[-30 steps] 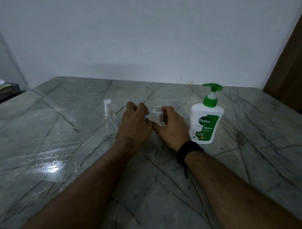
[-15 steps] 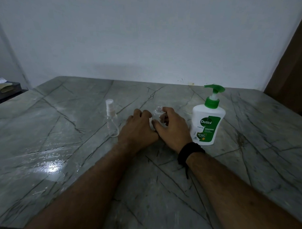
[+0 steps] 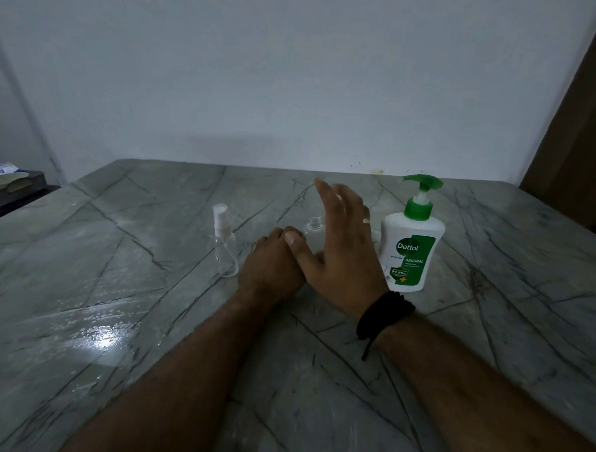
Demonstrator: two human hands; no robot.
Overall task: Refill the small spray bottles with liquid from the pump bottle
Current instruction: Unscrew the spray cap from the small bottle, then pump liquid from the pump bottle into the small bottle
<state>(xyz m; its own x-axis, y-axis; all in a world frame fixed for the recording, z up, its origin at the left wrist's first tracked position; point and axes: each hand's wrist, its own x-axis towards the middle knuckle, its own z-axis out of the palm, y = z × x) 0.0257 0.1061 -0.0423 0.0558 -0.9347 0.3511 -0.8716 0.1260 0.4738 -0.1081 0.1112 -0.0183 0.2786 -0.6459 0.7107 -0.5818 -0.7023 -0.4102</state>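
The uncapped small spray bottle is kept upright at the middle of the table by the left hand, whose fingers are curled toward its base, though the contact itself is hidden behind the knuckles and a firm hold can only be presumed. The bottle is likely steadied this way because a light, clear, narrow-necked container would tip easily once liquid is pumped into it. The right hand is raised above and beside the open neck with fingers straight and spread, holding nothing; it is placed between the open bottle and the pump bottle, which suggests a reach toward the green pump head. The pump bottle stands upright just to the right, near enough for its spout to be brought over the neck. A second small spray bottle, with its white sprayer on, is left standing to the left, apart from the hands. The table is grey veined stone, with a glossy, seemingly wet patch at the near left. A plain pale wall is seen behind, and brown wood at the right edge.
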